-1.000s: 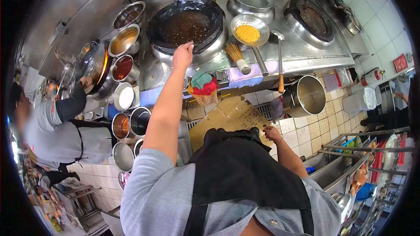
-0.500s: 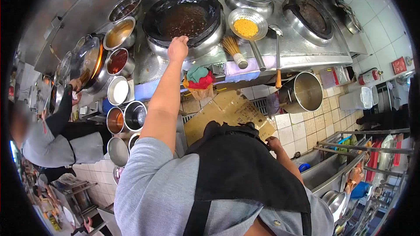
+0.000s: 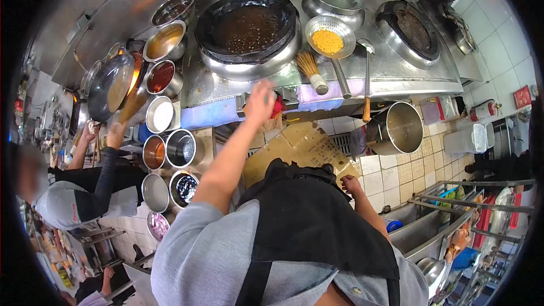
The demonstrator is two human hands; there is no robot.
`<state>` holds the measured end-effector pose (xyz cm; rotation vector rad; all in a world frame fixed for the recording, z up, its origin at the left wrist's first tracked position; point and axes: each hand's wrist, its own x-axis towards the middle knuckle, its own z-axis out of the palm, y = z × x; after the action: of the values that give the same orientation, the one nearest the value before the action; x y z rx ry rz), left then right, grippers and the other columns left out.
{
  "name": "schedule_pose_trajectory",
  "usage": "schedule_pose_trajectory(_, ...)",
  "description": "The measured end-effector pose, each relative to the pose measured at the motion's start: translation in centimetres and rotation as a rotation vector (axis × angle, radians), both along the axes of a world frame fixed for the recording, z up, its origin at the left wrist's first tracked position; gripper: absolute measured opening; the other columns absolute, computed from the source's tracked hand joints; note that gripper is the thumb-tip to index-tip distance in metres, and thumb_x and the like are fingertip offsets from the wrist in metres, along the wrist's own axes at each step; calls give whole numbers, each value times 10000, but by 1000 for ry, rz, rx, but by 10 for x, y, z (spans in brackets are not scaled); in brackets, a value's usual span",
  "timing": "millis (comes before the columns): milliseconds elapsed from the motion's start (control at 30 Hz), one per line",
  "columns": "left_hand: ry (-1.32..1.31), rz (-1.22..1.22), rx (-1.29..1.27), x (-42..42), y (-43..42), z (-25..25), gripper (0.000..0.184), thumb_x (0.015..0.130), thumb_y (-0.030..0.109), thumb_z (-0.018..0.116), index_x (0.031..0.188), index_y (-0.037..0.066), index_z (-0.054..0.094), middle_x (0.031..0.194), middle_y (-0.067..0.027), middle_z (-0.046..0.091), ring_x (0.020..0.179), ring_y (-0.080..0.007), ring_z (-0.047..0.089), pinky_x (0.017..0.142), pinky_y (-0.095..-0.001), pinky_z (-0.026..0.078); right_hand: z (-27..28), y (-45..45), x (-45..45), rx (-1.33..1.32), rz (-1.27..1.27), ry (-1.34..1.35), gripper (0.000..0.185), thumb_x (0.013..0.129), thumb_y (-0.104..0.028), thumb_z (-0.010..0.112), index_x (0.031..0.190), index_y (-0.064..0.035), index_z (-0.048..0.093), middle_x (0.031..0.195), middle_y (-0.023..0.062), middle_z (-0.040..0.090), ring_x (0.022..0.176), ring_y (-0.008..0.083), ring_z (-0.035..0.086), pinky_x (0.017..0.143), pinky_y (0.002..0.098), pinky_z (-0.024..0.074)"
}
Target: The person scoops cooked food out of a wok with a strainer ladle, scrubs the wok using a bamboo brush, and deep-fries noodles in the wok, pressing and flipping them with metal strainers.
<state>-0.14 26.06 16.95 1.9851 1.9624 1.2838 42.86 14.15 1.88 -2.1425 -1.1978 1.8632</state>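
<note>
My left hand (image 3: 260,102) is smeared by motion at the stove's front edge, in front of the wok. Beneath it a bundle of red and brown cloths (image 3: 277,107) shows in part. I cannot tell whether the hand touches them. A large black wok (image 3: 207,37) holding dark liquid sits on its burner ring beyond the hand. My right hand (image 3: 351,185) hangs low beside my black apron, fingers curled, with nothing visible in them. To the right of the wok lie a bamboo brush (image 3: 309,68), a perforated strainer (image 3: 338,71) with yellow bits, and a wooden-handled ladle (image 3: 367,79).
Bowls and pots of sauces stand on the left, including a red sauce bowl (image 3: 161,77). Farther left, a co-worker (image 3: 85,198) tilts another wok (image 3: 110,88) near flames. A deep metal pot (image 3: 402,127) stands right of the cardboard (image 3: 306,147). Metal racks (image 3: 481,192) line the right.
My left hand has pulled back from the wok's near rim to the stove's front edge. The co-worker's wok has tilted up. My right hand stays low at my side.
</note>
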Motion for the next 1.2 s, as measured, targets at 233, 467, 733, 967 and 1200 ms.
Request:
schedule_pose_trajectory(233,-121,-626,-1079,24,-163,-169,305,782,318,526,958,80,598,935,-131,612,897,-262,577,753,-367,452,-29,0,8,-5,114,-50,198,796,-213,504,829,-37,587,630,64,548,500,145,530,405,269,403)
schedule_pose_trajectory(467,1,-296,-1425,-27,-241,-187,350,800,368,442,948,101,615,995,-144,599,925,-302,571,784,-384,446,2,42,-15,84,175,78,176,797,-226,511,834,-69,582,619,28,518,475,116,513,375,221,366)
schedule_pose_trajectory(733,-265,4,-1284,-75,-210,-227,270,849,296,503,890,50,606,733,-59,606,626,-132,571,579,-299,466,0,58,-34,195,313,60,174,810,-218,483,821,-73,576,625,25,518,484,118,522,365,234,367)
schedule_pose_trajectory(967,-603,36,-1147,-28,-172,-204,301,813,349,470,932,103,596,783,-81,630,712,-198,603,677,-335,465,10,43,-25,81,241,-30,169,794,-210,513,833,-62,586,615,36,516,475,119,515,364,234,365)
schedule_pose_trajectory(1200,-270,-138,-1367,-16,-172,-187,267,854,294,502,866,39,579,727,-42,597,599,-140,564,564,-303,463,16,31,-17,21,132,-42,202,798,-208,499,890,-65,609,636,39,535,484,121,516,381,239,373)
